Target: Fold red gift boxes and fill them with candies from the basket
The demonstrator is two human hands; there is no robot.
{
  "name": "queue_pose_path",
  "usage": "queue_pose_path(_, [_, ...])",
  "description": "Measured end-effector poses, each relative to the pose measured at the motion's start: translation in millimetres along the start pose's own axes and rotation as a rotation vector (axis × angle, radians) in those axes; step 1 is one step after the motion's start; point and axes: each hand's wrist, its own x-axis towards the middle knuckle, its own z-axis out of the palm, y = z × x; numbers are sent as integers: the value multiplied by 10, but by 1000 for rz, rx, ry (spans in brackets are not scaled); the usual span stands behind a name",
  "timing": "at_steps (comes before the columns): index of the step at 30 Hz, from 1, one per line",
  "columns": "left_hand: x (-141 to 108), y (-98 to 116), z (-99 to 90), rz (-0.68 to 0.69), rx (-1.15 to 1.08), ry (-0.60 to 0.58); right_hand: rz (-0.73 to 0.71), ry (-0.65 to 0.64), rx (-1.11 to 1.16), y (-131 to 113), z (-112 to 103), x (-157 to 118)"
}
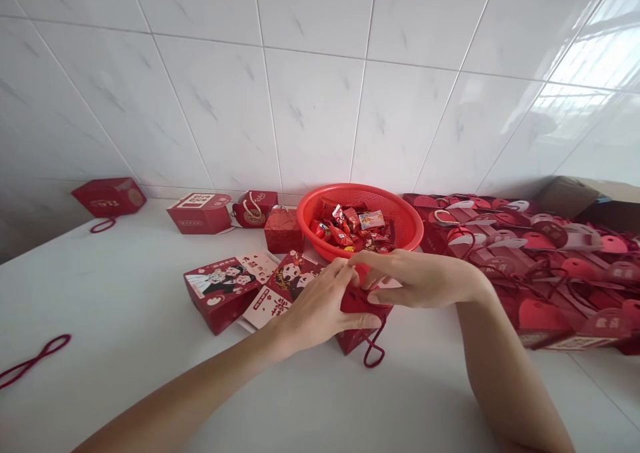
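A small red box [354,338] with a dark red cord loop [374,354] at its front stands in the middle, just in front of the red basket [413,226]. On its left side and top lies my left hand [320,306], with the thumb stretched along the near edge. My right hand [413,280] reaches over the box top from the right, its fingers bent at the flaps. Wrapped sweets [350,223] lie in the basket. Both sets of fingertips meet over the box, and part of its top is hidden beneath them.
Printed red boxes [220,306] lie left of my hands. Other red boxes [200,214] stand near the tiled wall [315,113]. Many packed boxes [540,266] fill the right side, with a cardboard carton [575,196] behind. A loose cord [37,360] lies far left on the white table [125,373].
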Motion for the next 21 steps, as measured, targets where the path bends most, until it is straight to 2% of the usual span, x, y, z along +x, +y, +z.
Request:
queue_pose_path(3, [-11, 32, -55, -15, -25, -94, 7, -59, 9, -3, 12, 36])
queue_pose_path(10, [-5, 62, -268, 10, -19, -228, -15, -73, 35, -17, -5, 44])
queue_pose_path(18, [-13, 68, -312, 105, 5, -256, -50, -52, 60, 12, -12, 23])
queue_pose_path(21, [-13, 83, -306, 99, 80, -268, -13, -39, 57, 20, -54, -1])
